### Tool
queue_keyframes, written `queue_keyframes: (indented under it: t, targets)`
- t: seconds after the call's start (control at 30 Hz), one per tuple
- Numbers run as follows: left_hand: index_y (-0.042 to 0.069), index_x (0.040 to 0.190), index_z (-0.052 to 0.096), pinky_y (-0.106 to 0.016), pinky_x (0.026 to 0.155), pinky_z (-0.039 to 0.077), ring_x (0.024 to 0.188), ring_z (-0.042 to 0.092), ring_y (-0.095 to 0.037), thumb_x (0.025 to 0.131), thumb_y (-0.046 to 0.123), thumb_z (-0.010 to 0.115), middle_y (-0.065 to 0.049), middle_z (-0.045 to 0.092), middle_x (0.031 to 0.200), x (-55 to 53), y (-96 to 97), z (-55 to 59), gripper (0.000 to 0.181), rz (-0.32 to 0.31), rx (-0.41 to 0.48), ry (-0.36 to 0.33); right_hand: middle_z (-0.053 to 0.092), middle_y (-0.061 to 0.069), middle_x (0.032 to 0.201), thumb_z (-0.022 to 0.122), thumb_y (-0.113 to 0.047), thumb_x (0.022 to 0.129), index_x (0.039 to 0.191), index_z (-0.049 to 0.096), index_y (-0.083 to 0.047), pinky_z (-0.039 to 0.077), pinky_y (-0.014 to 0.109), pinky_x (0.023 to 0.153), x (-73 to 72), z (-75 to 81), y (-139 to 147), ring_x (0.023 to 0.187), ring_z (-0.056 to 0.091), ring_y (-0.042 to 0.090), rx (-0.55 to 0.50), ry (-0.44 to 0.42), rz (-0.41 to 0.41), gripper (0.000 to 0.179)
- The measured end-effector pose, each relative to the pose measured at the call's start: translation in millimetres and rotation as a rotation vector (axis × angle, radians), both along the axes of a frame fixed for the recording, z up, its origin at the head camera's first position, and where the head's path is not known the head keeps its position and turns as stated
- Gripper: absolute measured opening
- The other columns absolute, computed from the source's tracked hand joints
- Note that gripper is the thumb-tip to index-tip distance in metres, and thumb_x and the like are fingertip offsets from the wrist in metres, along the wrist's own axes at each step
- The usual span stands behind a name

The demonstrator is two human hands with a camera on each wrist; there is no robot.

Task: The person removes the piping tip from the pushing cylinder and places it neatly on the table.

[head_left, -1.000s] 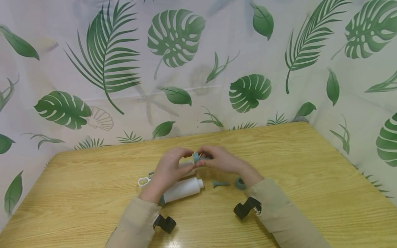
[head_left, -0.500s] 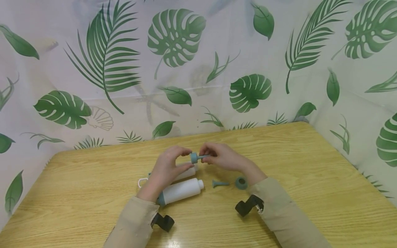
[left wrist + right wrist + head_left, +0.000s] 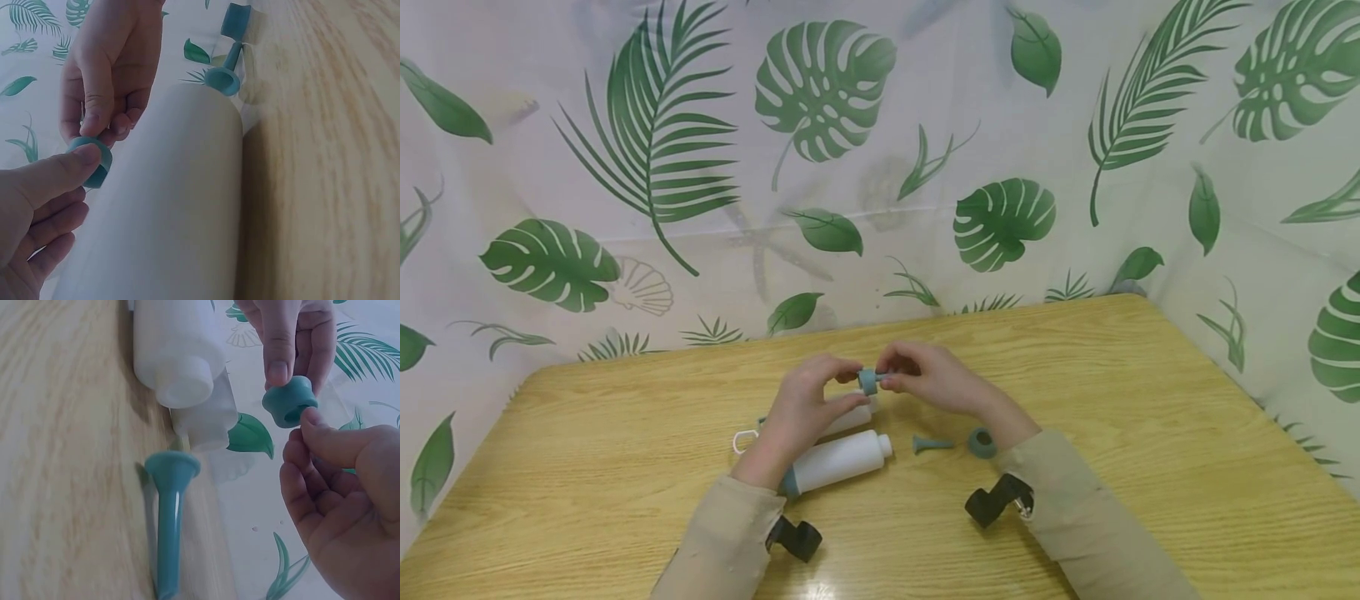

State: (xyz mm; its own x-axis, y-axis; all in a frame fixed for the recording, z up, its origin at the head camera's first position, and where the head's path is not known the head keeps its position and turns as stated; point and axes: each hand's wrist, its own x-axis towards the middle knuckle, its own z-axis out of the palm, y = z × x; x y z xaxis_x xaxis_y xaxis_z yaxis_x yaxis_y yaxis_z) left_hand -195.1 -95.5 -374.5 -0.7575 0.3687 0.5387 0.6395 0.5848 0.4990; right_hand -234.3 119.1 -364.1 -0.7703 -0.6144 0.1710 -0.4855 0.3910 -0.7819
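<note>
My left hand pinches a small teal cap between thumb and fingers, above the farther white bottle. From the other side my right hand pinches a thin teal stem that runs into the cap; its far part is hidden by the fingers. The right wrist view shows the cap's hole facing the right thumb and fingertips. In the left wrist view the cap's wide open end faces the left hand. The nearer white bottle lies below the left wrist, its mouth pointing right and a teal part at its other end.
A loose teal flared nozzle lies right of the bottles on the wooden table. Beside it is another teal cap, near the right wrist. A white loop shows left of the bottles. A leaf-patterned sheet hangs behind the table.
The hands shifted slightly left with the cap. The stem came into view between cap and right fingers, then those fingers moved closer to the cap, leaving less stem showing.
</note>
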Motion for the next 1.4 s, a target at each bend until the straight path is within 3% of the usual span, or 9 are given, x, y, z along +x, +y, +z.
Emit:
queue_keyframes:
  t: [0.23, 0.47, 0.67, 0.83, 1.07, 1.4]
  targets:
    - [0.003, 0.106, 0.069, -0.034, 0.082, 0.051, 0.093, 0.063, -0.019, 0.075, 0.011, 0.081, -0.005, 0.068, 0.100, 2.3, 0.2, 1.9, 0.034, 0.024, 0.016, -0.032, 0.063, 0.003, 0.090, 0.065, -0.011, 0.091, 0.107, 0.060, -0.006, 0.053, 0.031, 0.072, -0.5, -1.0, -1.4, 0.080, 0.062, 0.015, -0.026, -0.008, 0.009, 0.018]
    - [0.005, 0.104, 0.071, -0.034, 0.080, 0.051, 0.091, 0.063, -0.018, 0.074, 0.012, 0.082, -0.004, 0.069, 0.097, 2.8, 1.2, 3.9, 0.032, 0.031, 0.004, -0.022, 0.064, 0.002, 0.090, 0.067, -0.011, 0.090, 0.114, 0.060, -0.005, 0.054, 0.029, 0.071, 0.3, 0.0, -2.1, 0.079, 0.063, 0.014, -0.035, 0.001, 0.026, 0.027]
    - [0.006, 0.106, 0.071, -0.035, 0.078, 0.052, 0.088, 0.063, -0.017, 0.074, 0.011, 0.081, -0.003, 0.069, 0.094, 2.2, 2.1, 3.8, 0.034, 0.015, -0.009, -0.009, 0.065, 0.000, 0.092, 0.072, -0.018, 0.086, 0.117, 0.063, -0.007, 0.052, 0.029, 0.072, -0.9, -2.5, -1.6, 0.082, 0.061, 0.012, 0.011, 0.058, 0.029, 0.034]
    - [0.004, 0.108, 0.070, -0.036, 0.077, 0.052, 0.086, 0.062, -0.018, 0.074, 0.011, 0.082, -0.004, 0.069, 0.092, 1.6, 2.6, 2.6, 0.036, 0.004, -0.014, 0.012, 0.064, -0.001, 0.092, 0.072, -0.017, 0.086, 0.114, 0.063, -0.007, 0.052, 0.029, 0.073, 0.2, -0.8, -0.4, 0.083, 0.061, 0.012, 0.037, 0.057, 0.017, 0.031]
    - [0.005, 0.097, 0.070, -0.035, 0.077, 0.052, 0.086, 0.063, -0.018, 0.076, 0.013, 0.081, -0.004, 0.069, 0.092, 1.6, 3.5, 1.4, 0.024, 0.015, -0.010, 0.019, 0.063, -0.002, 0.090, 0.072, -0.021, 0.086, 0.113, 0.063, -0.009, 0.051, 0.030, 0.076, 1.3, 7.2, 5.0, 0.084, 0.058, 0.013, 0.078, 0.051, 0.022, 0.031]
    - [0.004, 0.098, 0.071, -0.034, 0.075, 0.052, 0.084, 0.063, -0.018, 0.077, 0.019, 0.081, -0.003, 0.069, 0.090, 3.1, 7.6, 1.2, 0.027, 0.066, -0.056, -0.012, 0.062, -0.001, 0.092, 0.073, -0.022, 0.086, 0.110, 0.062, -0.010, 0.049, 0.031, 0.073, -6.4, 16.4, 30.9, 0.082, 0.057, 0.015, 0.172, 0.086, -0.006, 0.029]
